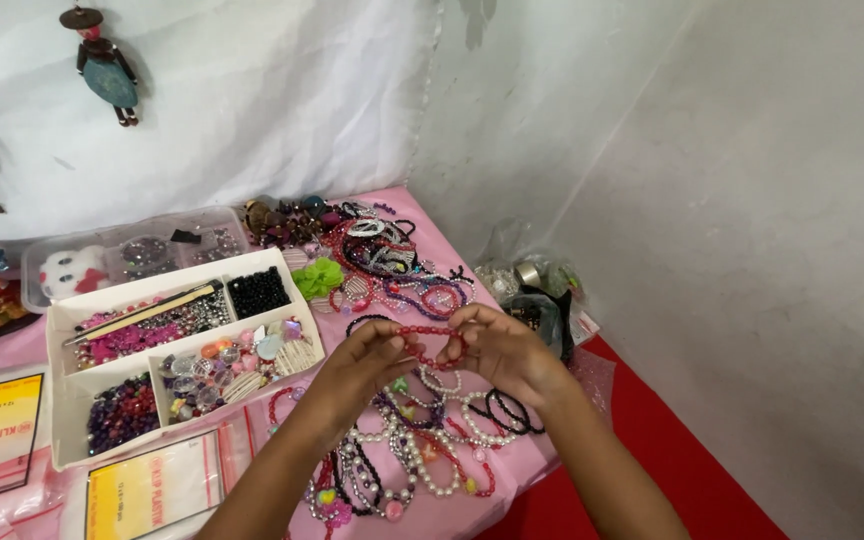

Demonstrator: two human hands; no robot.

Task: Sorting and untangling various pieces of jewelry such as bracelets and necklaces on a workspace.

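Head view: both hands meet over a table point(472, 515) with a pink cover. Left hand point(360, 365) and right hand point(500, 348) hold a red bead bracelet point(430, 345) between them, lifted just above the table, roughly centre frame. Left fingers point(392, 343) pinched closed on the bracelet's left side; right fingers point(464, 322) curled closed on its right side. The bracelet hangs as a small loop between the two grips.

Under and in front of the hands: a spread of bead bracelets point(422, 460) lying flat on the table, white pearl, black, red, mixed colours, touching and overlapping. Behind the hands, another pile of bracelets and hair pieces point(387, 265), red and black, with a green ruffled scrunchie point(318, 277) just beside it.

Left of the hands: white compartment tray point(70, 395) holding loose beads, black beads point(258, 291) in the back right compartment, pink and silver ones with a thin stick laid across at back left, purple ones at front left, larger clear and pastel ones at front right. Behind the tray, a clear plastic box point(132, 258). Front left: flat packets of small plastic bags point(152, 488) with yellow labels.

Right of the hands, at the table edge: a crumpled clear plastic bag point(537, 285) with small items inside. Two small dolls hang on the white cloth backdrop point(252, 100), upper left.
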